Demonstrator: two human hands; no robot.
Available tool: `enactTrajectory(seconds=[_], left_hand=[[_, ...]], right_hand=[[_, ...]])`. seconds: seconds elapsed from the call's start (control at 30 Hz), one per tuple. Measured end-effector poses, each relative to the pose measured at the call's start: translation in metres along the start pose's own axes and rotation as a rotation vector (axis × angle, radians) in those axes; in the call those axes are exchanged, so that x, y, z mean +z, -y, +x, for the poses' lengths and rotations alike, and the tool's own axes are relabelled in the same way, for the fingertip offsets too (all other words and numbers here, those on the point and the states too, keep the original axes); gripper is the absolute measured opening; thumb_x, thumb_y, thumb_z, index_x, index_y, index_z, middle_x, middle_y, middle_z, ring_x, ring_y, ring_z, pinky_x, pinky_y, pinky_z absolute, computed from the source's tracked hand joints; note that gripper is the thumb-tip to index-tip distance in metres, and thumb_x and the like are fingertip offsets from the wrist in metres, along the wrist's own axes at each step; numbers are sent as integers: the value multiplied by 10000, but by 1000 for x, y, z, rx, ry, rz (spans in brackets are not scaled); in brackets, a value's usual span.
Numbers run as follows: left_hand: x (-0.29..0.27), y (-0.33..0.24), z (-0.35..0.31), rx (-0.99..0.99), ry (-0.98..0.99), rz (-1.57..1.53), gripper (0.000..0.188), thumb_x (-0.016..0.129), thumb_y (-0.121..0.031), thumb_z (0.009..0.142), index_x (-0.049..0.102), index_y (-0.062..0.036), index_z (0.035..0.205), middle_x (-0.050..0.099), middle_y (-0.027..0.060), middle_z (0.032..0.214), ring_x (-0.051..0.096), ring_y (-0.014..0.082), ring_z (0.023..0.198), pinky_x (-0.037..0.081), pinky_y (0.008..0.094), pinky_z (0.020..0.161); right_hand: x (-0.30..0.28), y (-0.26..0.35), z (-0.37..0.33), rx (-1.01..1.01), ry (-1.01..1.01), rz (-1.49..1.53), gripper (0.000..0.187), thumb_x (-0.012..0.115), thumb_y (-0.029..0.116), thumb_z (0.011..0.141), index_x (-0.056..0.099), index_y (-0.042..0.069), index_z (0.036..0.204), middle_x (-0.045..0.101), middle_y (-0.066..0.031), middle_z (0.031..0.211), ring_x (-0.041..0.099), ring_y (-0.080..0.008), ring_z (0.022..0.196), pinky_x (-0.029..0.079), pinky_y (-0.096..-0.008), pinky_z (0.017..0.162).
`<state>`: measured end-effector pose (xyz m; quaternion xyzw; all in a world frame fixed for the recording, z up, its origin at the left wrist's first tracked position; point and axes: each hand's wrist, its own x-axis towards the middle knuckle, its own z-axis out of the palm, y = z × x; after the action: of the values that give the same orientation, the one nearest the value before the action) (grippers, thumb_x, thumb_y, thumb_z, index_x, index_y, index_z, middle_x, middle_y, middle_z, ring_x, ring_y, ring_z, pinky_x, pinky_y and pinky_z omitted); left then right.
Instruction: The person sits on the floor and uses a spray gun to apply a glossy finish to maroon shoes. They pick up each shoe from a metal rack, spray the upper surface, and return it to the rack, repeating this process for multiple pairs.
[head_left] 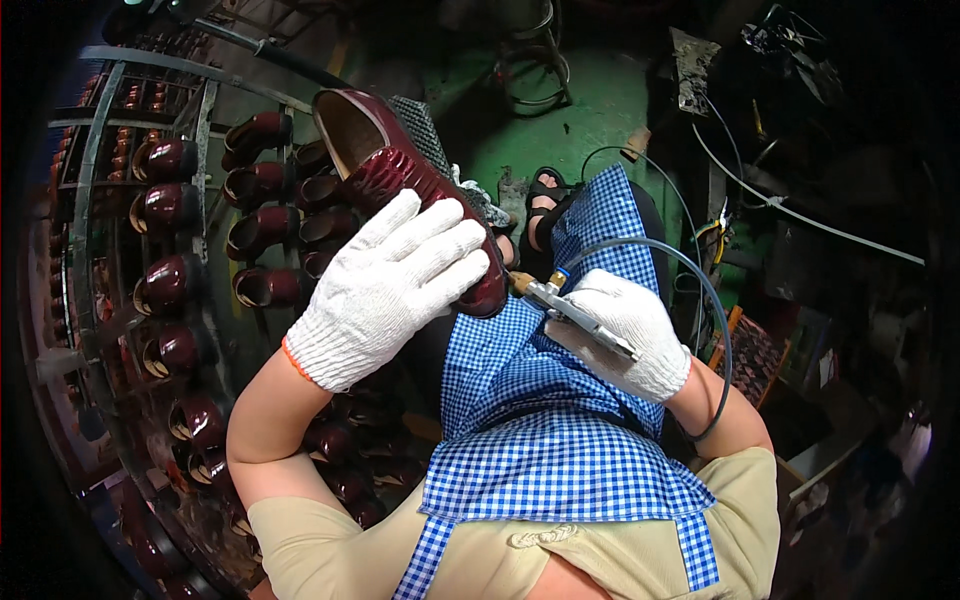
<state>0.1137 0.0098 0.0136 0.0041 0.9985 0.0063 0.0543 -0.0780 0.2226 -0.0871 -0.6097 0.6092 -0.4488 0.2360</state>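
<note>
My left hand (395, 265), in a white knit glove, grips a glossy burgundy loafer (385, 172) over its upper. The shoe is tilted, its opening toward the upper left and its toe toward my lap. In my gloved right hand (640, 335) is a small silver air gun (590, 328) with a brass-coloured nozzle. That nozzle points left and ends close beside the loafer's toe; whether they touch I cannot tell. A grey-blue hose (718, 300) joins the gun at a blue fitting and loops around my right forearm. The glove hides part of the gun's handle.
Metal racks (90, 200) at the left carry many burgundy shoes (168, 285), with more beside my left elbow. A blue checked apron (560, 460) covers my lap. Cables and a pale hose (830, 235) run along the right side. The floor (590, 130) is green.
</note>
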Motion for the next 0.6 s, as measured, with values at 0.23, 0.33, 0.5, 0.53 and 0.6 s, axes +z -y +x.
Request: enactTrajectory(seconds=[0.23,0.33,0.5,0.53,0.6], left_hand=[[-4,1,33,-64,-27,-88,697,930,-170,636,667,-136,1281,650,88,1375,589,330,1362,416,531,1206],[-4,2,46,-102,-21,-114,705,933,-164,638,655,-119,1285,650,105,1322,613,346,1285,449,538,1156],[-7,4,63,-201,-22,-124,680,926,-187,668,644,-83,1278,645,120,1236,631,349,1168,506,503,1056],[-9,4,69,-226,-5,-120,668,920,-197,685,642,-76,1281,642,124,1224,631,351,1155,514,491,1038],[-9,6,77,-267,10,-106,628,904,-223,724,639,-64,1270,638,133,1198,629,354,1136,525,468,1005]], right_hand=[[-14,2,-5,95,-41,-83,181,861,193,842,753,91,946,655,-77,819,663,-264,708,538,-374,620],[-19,0,-3,112,-57,-131,185,854,185,845,750,83,958,646,-81,804,664,-270,702,537,-378,615],[-20,-5,7,122,-158,-183,169,854,151,838,743,67,933,646,-88,796,665,-276,703,538,-382,619],[-21,-7,11,115,-177,-187,163,853,140,836,743,65,929,645,-89,794,664,-277,703,538,-383,621],[-21,-10,19,116,-222,-176,142,845,105,837,740,58,921,643,-94,788,663,-281,703,539,-383,633]])
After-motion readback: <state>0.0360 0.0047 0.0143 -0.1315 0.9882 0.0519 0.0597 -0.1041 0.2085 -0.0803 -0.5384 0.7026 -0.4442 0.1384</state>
